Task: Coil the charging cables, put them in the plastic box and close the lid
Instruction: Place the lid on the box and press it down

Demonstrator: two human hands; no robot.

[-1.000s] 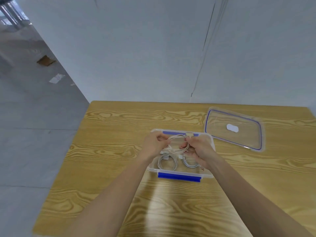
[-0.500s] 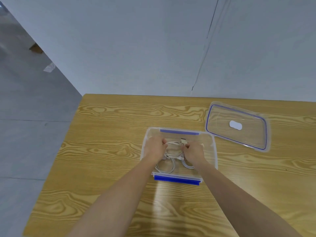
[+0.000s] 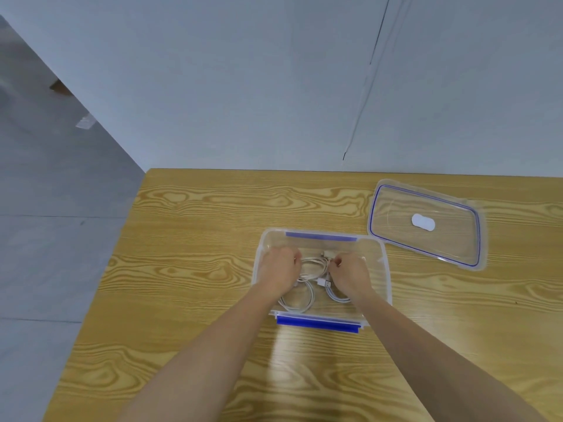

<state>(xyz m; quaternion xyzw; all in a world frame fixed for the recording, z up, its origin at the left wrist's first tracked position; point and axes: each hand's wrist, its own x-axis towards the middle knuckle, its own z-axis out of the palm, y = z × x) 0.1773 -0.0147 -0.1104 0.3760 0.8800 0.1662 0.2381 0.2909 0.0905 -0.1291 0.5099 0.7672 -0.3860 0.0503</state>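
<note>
Both hands are now low inside the plastic box, which stands open around the middle of the table. One second ago they held the coiled cable in the air above the box. Now the same coil is down between the walls, in the far half of the box.

The left hand is at the left side of the coil and its fingers are curled around the white loops, so this grip is grasping the cable. The right hand is at the right side of the coil. Its fingers are also bent and they pinch the loops near one end plug, so this grip is grasping the cable too. The two hands are a little further apart than before and the coil looks wider and flatter.

Two other cables lie coiled on the bottom of the box, in the half nearer to the person, partly under the wrists. They have not moved. A USB plug shows between the hands, just beside the right hand.

The lid lies flat on the table, to the right of the box and nearer to the far edge, apart from the box. It is in the same place as in the earlier pictures, with a white sticker in its middle. The blue clip at the near side of the box hangs open.
</note>
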